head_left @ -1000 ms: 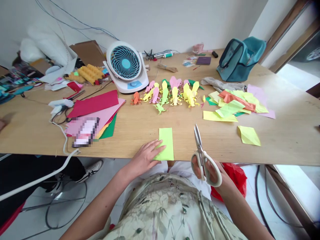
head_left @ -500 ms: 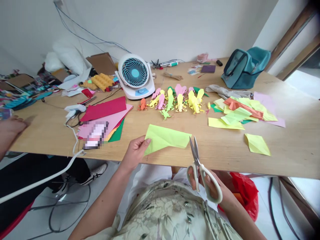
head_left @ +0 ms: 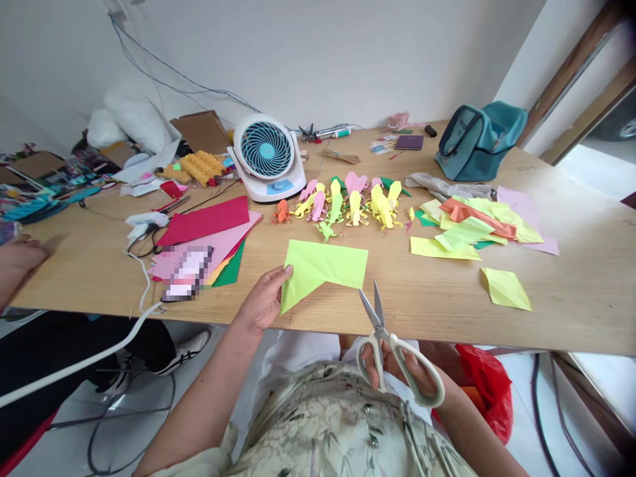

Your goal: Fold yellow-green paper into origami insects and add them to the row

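Fingers of the left hand pinch a lime-green paper sheet at its left edge, holding it over the front of the counter; the right hand's fingers sit in the handles of the scissors, gripping them with parted blades pointing up near the sheet's lower right corner, folded paper figures beyond

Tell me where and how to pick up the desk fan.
White stand, I'd say, both hands, one per side, from the front. Its arms rise on either side of the fan's round, slatted head, which looks like a poor grip. Watch the orange paper figure just in front.
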A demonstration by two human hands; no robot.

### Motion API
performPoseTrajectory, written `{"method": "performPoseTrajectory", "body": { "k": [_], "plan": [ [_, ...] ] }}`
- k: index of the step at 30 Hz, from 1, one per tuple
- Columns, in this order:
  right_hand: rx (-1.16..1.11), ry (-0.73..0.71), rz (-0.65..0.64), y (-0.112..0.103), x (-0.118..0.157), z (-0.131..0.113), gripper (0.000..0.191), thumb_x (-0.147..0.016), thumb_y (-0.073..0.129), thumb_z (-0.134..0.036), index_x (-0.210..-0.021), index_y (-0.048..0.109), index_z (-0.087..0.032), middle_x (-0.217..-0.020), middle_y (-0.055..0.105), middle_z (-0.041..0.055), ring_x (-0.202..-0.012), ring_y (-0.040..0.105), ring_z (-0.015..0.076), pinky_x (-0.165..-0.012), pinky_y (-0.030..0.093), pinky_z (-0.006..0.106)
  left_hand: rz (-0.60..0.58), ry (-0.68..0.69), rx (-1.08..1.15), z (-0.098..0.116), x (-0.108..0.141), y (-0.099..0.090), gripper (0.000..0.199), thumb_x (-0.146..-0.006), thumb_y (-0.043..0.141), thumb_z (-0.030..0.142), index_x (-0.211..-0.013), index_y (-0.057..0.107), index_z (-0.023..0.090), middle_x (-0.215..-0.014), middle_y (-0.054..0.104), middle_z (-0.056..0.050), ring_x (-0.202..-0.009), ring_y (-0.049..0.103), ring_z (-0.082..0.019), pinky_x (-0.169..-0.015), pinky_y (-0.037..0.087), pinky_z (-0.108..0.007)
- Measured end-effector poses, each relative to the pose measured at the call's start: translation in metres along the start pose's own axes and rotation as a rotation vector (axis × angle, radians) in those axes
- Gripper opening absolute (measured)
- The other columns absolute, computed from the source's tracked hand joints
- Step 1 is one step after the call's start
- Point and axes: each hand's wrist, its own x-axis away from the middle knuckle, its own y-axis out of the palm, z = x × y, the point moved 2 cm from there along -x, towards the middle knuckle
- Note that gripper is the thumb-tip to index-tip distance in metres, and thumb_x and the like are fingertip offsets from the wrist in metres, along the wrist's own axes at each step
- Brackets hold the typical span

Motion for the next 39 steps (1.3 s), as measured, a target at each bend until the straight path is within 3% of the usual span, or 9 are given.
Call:
{"method": "performPoseTrajectory", "body": {
  "k": [5,19,21,25,28,30,32,36,39],
  "plan": [
    [-0.074,-0.011,-0.104,-0.001,-0.004,0.001,0.063,-0.081,0.040,-0.078,-0.110,0.064,-0.028,-0.074,0.064,0.0069,-0.065,0.051,0.0223,-0.066,0.041,0.036,-0.095,-0.024,-0.099,-0.003,-0.005,-0.005,0.042,-0.067,0.083,0.046,-0.093,0.074,0.014,-0.089,0.077,-0.008,-0.095,0.072,-0.027,-0.083,0.055,-0.034],
    [-0.258,0.042,0.037,0.010,-0.008,-0.002,0.055,-0.082,0.046,-0.075,-0.096,0.067,-0.026,-0.063,0.053,0.0024,-0.051,0.044,0.0156,-0.051,0.031,0.029,-0.476,-0.048,-0.559,0.020,-0.060,-0.009,0.035,-0.072,0.076,0.046,-0.093,0.074,0.018,-0.090,0.075,-0.006,-0.083,0.069,-0.021,-0.077,0.053,-0.030],
    [-0.271,0.051,0.102,0.010,-0.008,0.004,0.051,-0.084,0.046,-0.072,-0.095,0.068,-0.027,-0.062,0.052,0.0019,-0.050,0.042,0.0149,-0.050,0.029,0.029,-0.378,0.088,-0.666,0.022,-0.065,-0.006,0.038,-0.073,0.075,0.042,-0.102,0.070,0.018,-0.097,0.074,-0.006,-0.091,0.067,-0.021,-0.082,0.052,-0.030],
    [-0.313,0.042,0.140,0.009,-0.007,0.013,0.048,-0.086,0.047,-0.068,-0.094,0.068,-0.026,-0.062,0.052,0.0013,-0.050,0.042,0.0133,-0.050,0.030,0.028,0.052,0.365,-0.819,0.012,-0.037,-0.001,0.031,-0.079,0.069,0.040,-0.100,0.067,0.018,-0.095,0.069,-0.005,-0.089,0.063,-0.018,-0.076,0.049,-0.026],
    [-0.324,0.048,0.136,0.006,-0.005,0.018,0.047,-0.088,0.051,-0.066,-0.097,0.066,-0.022,-0.064,0.055,0.0012,-0.051,0.046,0.0118,-0.050,0.032,0.026,-0.158,0.043,-0.567,-0.021,0.009,0.015,0.038,-0.086,0.061,0.053,-0.087,0.066,0.015,-0.078,0.066,-0.006,-0.074,0.063,-0.017,-0.063,0.047,-0.025],
    [-0.294,0.049,0.129,0.004,-0.003,0.021,0.049,-0.087,0.053,-0.066,-0.099,0.065,-0.019,-0.065,0.058,0.0014,-0.052,0.050,0.0112,-0.050,0.035,0.024,-0.411,-0.284,-0.250,-0.047,0.038,0.034,0.052,-0.083,0.065,0.057,-0.114,0.063,0.015,-0.100,0.069,-0.012,-0.095,0.066,-0.024,-0.073,0.051,-0.030],
    [-0.257,0.045,0.115,0.002,-0.002,0.023,0.051,-0.086,0.055,-0.067,-0.098,0.063,-0.018,-0.065,0.059,0.0014,-0.051,0.051,0.0112,-0.048,0.035,0.023,-0.487,-0.413,0.098,-0.066,0.054,0.054,0.066,-0.076,0.074,0.055,-0.128,0.057,0.016,-0.123,0.064,-0.016,-0.111,0.063,-0.026,-0.090,0.050,-0.035],
    [-0.194,0.057,0.101,0.003,0.002,0.022,0.052,-0.085,0.056,-0.068,-0.096,0.062,-0.017,-0.065,0.058,0.0009,-0.050,0.050,0.0116,-0.047,0.034,0.024,-0.376,-0.409,0.623,-0.083,0.047,0.084,0.059,-0.073,0.081,0.047,-0.118,0.062,0.015,-0.127,0.064,-0.013,-0.118,0.060,-0.023,-0.096,0.048,-0.029],
    [-0.165,0.090,0.094,0.006,0.003,0.018,0.053,-0.084,0.055,-0.069,-0.099,0.062,-0.019,-0.064,0.057,0.0004,-0.050,0.050,0.0127,-0.047,0.034,0.026,-0.188,-0.390,0.805,-0.086,0.036,0.092,0.030,-0.081,0.076,0.029,-0.106,0.064,0.017,-0.107,0.071,-0.006,-0.096,0.069,-0.017,-0.084,0.054,-0.029]
  ]
}}
